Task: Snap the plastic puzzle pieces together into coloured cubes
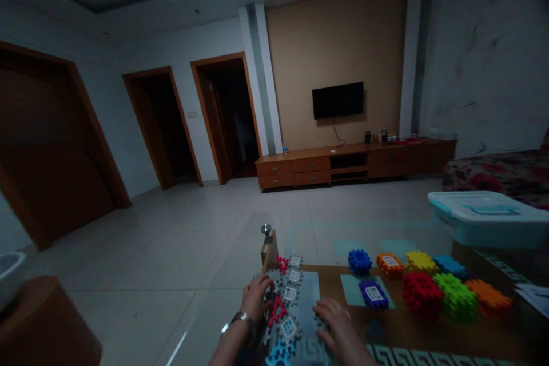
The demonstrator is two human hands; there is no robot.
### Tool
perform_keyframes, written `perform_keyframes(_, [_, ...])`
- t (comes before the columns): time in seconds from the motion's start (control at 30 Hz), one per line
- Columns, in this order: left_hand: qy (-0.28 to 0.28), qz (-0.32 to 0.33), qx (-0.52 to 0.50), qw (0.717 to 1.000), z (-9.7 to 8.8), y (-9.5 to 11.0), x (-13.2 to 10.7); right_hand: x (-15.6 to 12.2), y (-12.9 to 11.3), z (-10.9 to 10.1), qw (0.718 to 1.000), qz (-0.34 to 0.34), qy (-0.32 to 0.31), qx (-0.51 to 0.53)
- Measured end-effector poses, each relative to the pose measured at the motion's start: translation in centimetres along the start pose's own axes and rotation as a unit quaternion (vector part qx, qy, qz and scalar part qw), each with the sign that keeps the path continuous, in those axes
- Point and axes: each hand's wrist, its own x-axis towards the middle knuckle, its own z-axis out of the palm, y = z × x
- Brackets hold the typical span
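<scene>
My left hand (pixel 256 300), with a bracelet at the wrist, has its fingers bent over a grey gear-shaped piece on the left side of a row of toothed plastic pieces. Grey gear-shaped pieces (pixel 290 294) with white square labels make up most of that row. Among them are red toothed pieces (pixel 278 310), and a blue toothed piece (pixel 281 351) lies at the near end. To the right, my right hand (pixel 338 323) rests with fingers stretched and slightly apart. Its fingertips are by grey pieces at the table's near part, partly hidden under the hand.
Stacks of toothed pieces stand on the right of the glass table (pixel 309 286): dark blue (pixel 359 262), purple (pixel 374 294), red (pixel 422 295), green (pixel 455 296) and others. Behind them is a lidded plastic box (pixel 484 220). A metal knob (pixel 266 230) rises at the far left corner.
</scene>
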Motion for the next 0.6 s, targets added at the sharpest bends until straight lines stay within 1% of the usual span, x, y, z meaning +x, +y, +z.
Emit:
perform_keyframes(0.1, [0.005,-0.019,0.006,1.0,-0.6,0.9,-0.2,-1.6,0.7,-1.5,0.998,-0.009,-0.004,0.055])
perform_keyframes(0.17, [0.021,-0.026,0.012,0.999,-1.1,1.7,-0.8,-2.5,0.8,-2.5,0.996,-0.005,-0.016,0.092])
perform_keyframes(0.23, [0.054,-0.027,0.0,0.998,-1.4,2.9,-1.9,-3.3,0.9,-3.3,0.992,-0.001,-0.023,0.127])
perform_keyframes(0.3, [0.079,-0.008,-0.041,0.996,-1.0,4.4,-3.5,-4.1,1.0,-3.8,0.987,0.001,-0.017,0.157])
perform_keyframes(0.33, [0.082,0.008,-0.068,0.994,-0.4,5.3,-4.4,-4.5,1.1,-4.1,0.985,0.002,-0.013,0.169])
perform_keyframes(0.37, [0.071,0.032,-0.091,0.993,0.4,6.1,-5.3,-4.9,1.2,-4.3,0.984,-0.001,-0.01,0.179])
perform_keyframes(0.43, [0.035,0.067,-0.103,0.992,2.7,7.5,-7.0,-5.5,1.4,-4.9,0.982,-0.013,-0.003,0.188])
perform_keyframes(0.47, [0.017,0.073,-0.094,0.993,3.9,8.1,-7.8,-5.7,1.5,-5.3,0.982,-0.018,0.003,0.187])
perform_keyframes(0.53, [-0.018,0.075,-0.07,0.995,6.4,8.8,-9.1,-6.0,1.7,-6.1,0.984,-0.02,0.02,0.178])
perform_keyframes(0.6, [-0.021,0.093,-0.057,0.994,8.1,9.0,-9.9,-6.2,1.9,-6.9,0.985,-0.015,0.034,0.171])
